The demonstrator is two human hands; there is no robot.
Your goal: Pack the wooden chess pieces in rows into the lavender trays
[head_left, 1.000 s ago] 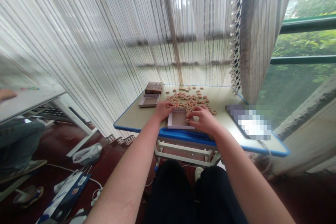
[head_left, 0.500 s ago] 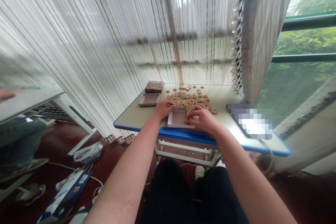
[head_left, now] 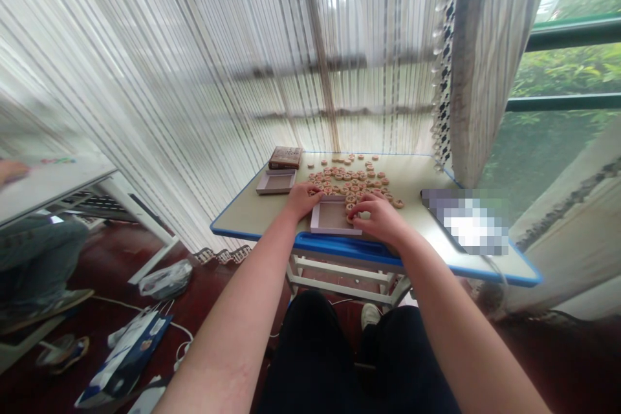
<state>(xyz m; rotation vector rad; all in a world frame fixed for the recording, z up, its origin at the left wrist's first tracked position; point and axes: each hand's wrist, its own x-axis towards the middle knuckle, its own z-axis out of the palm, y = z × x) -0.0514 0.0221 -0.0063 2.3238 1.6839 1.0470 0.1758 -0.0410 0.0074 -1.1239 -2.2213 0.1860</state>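
Note:
A shallow white box (head_left: 334, 231) with a brown inside lies at the near edge of the table. My left hand (head_left: 303, 199) grips its left back corner, the fingertips at the rim. On the box's right side, my right hand (head_left: 378, 215) has its fingers closed on a round wooden Chinese chess piece (head_left: 350, 218), which is partly hidden by the fingers. Another piece sits just behind it in the same row. Beyond the box spreads a loose heap of Chinese chess pieces (head_left: 342, 175), several with reddish markings.
A second shallow tray (head_left: 275, 191) and a brown printed box (head_left: 285, 157) stand at the table's left back. On the right lies a blurred-out device (head_left: 466, 223) with a cable. Another person's hand (head_left: 12, 170) rests on a table at far left. String curtains (head_left: 218, 45) hang behind.
My right fingers have drawn closer together around the piece at the box's right side. My left hand stays at the box corner. The whole view has shifted slightly.

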